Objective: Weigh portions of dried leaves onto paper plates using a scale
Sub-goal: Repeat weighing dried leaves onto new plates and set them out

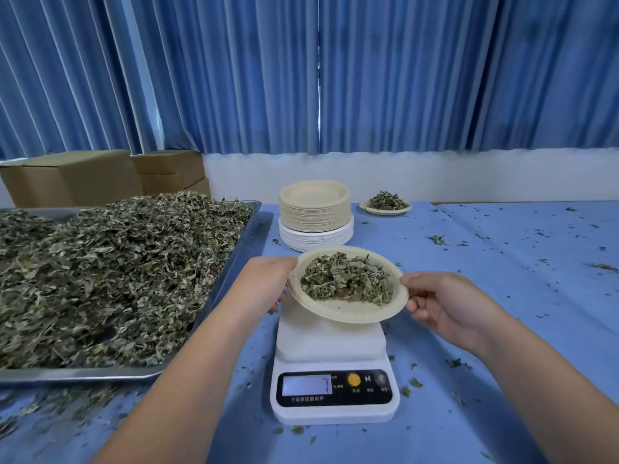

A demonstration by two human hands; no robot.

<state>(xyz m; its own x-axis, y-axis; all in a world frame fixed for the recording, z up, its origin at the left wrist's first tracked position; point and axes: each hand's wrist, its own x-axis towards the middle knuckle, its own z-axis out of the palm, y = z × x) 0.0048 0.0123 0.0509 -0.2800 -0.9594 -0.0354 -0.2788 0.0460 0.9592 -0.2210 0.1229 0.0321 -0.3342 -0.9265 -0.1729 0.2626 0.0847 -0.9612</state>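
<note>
Paper plate (351, 313): dried leaves (346, 279) | left grip (264, 283), right grip (442, 303) pinch its rim

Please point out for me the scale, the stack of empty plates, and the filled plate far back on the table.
scale (331, 343): head view, on its white weighing platform.
stack of empty plates (315, 214): head view, on the side of the beige pile.
far filled plate (385, 212): head view, on its front rim.

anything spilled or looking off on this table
Loose leaf bits litter the blue cloth right of the scale and before the tray. The filled plate, held by the left hand and right hand, sits tilted over the scale rather than flat.
</note>
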